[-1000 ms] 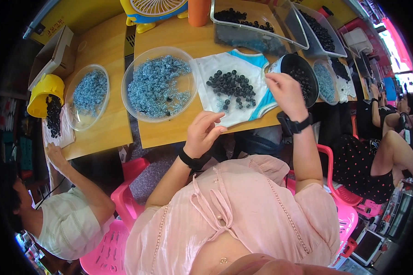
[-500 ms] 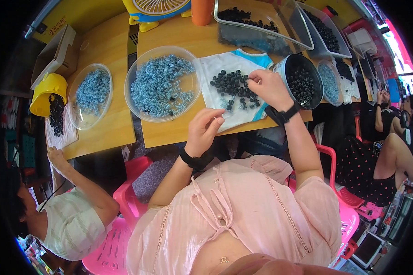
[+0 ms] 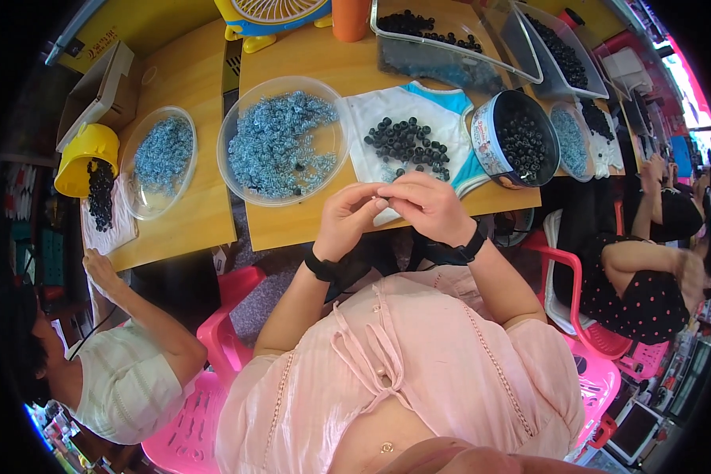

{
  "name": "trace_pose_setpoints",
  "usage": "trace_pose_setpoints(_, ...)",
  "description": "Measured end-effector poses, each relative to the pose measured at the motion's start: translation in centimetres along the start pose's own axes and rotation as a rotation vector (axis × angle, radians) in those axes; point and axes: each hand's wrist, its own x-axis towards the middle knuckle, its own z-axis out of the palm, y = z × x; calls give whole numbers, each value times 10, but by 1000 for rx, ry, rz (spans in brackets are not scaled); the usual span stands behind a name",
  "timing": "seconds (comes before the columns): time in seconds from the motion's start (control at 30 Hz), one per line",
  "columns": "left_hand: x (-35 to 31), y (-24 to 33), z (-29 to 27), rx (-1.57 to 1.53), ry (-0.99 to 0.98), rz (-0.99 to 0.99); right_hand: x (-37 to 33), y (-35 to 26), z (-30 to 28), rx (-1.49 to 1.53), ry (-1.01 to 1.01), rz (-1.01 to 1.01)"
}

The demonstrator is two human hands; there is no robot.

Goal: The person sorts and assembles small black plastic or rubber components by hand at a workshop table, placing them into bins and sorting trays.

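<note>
My left hand (image 3: 347, 222) and my right hand (image 3: 433, 208) meet fingertip to fingertip over the front edge of the table. Both are closed in a pinch. A small dark bit shows between the fingertips, too small and covered to name. Just beyond them, small round black pieces (image 3: 407, 142) lie heaped on a white cloth with blue edges (image 3: 363, 107), with a few clear bluish bits on its near part. Left of the cloth stands a round clear tub (image 3: 227, 118) of small clear-blue pieces (image 3: 280, 142). A dark-lined bucket (image 3: 488, 146) of black pieces stands to its right.
Clear bins (image 3: 434, 63) of black pieces stand at the back right, beside an orange cup (image 3: 350, 20) and a yellow-blue fan (image 3: 280, 22). At left are a second tub (image 3: 126, 197), a tipped yellow bucket (image 3: 79, 170) and a co-worker's hand (image 3: 100, 271). Pink chairs (image 3: 227, 332) stand nearby.
My right hand has moved from the black pieces on the cloth down and left to my left hand, and their fingertips now meet. A person at far right has shifted.
</note>
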Motion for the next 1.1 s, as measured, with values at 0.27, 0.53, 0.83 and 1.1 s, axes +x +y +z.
trace_pose_setpoints(0.27, 0, -9, -2, 105, 4, 84, 5, 11, -49, -148, 108, 370)
trace_pose_setpoints(0.53, 0, -7, -1, 191, -19, 121, -2, 16, -34, -450, -190, 160)
trace_pose_setpoints(0.83, 0, -10, 0, 149, 19, 74, 5, 21, -40, -265, -85, 318)
trace_pose_setpoints(1.1, 0, -9, -1, 152, -18, 115, 1, 23, -29, -457, -144, 257)
